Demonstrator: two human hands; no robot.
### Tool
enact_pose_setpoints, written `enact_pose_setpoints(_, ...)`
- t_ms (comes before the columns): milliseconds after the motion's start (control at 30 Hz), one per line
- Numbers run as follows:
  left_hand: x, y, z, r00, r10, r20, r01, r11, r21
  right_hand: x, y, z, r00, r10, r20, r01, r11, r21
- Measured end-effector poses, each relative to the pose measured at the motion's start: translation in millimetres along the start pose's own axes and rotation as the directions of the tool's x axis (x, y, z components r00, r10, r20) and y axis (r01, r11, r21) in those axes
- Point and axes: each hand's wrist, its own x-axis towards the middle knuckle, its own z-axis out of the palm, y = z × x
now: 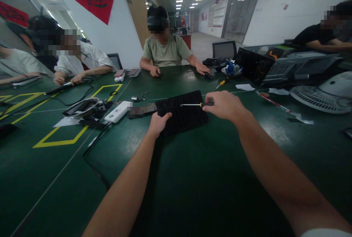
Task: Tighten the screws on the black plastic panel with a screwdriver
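A flat black panel (pixel 184 114) lies on the green table (pixel 209 178) in front of me. My left hand (pixel 158 123) grips its near left corner, fingers closed over the edge. My right hand (pixel 224 105) is closed round the handle of a thin screwdriver (pixel 196 104). The shaft lies level over the panel and points left, its tip near the panel's upper middle.
A white device (pixel 118 111), dark parts and cables (pixel 85 109) lie to the left. Small screws (pixel 139 98) rest beyond the panel, and another screwdriver (pixel 221 83) further back. A white fan (pixel 321 97) and black equipment (pixel 286 66) stand at the right. Three other people sit around the table.
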Motion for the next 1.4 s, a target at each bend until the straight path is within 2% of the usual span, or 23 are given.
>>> enact_pose_setpoints(367, 4.0, -5.5, -0.9, 1.0, 0.015, 0.019, -0.015, 1.0, 0.01, -0.9, -1.0, -1.0, 1.0, 0.018, -0.018, -0.018, 1.0, 0.018)
enact_pose_setpoints(1400, 2.8, -3.1, -0.4, 1.0, 0.0, -0.001, 0.0, 1.0, 0.002, -1.3, -1.5, -0.9, 0.999, 0.032, -0.024, -0.032, 0.999, 0.022)
